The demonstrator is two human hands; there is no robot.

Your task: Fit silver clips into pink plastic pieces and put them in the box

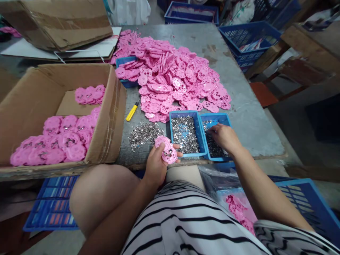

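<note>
My left hand (pixel 156 161) is closed around a round pink plastic part (pixel 166 149), held just over the table's near edge. My right hand (pixel 223 136) reaches into the right blue tray (pixel 215 119) of small dark metal pieces, fingers curled down among them. What the fingertips pinch is hidden. Beside it stands the left blue tray (pixel 185 134), full of small shiny metal pieces. A loose heap of shiny metal pieces (pixel 145 134) lies on the table left of the trays. A large pile of pink parts (pixel 172 81) covers the middle of the grey table (pixel 247 109).
An open cardboard box (pixel 111 117) at left holds rows of pink parts (pixel 58 140). A yellow-handled tool (pixel 132 111) lies next to it. A folded carton (pixel 61 24) sits at the back left. Blue crates (pixel 248 39) stand at right and by my knees (pixel 305 205).
</note>
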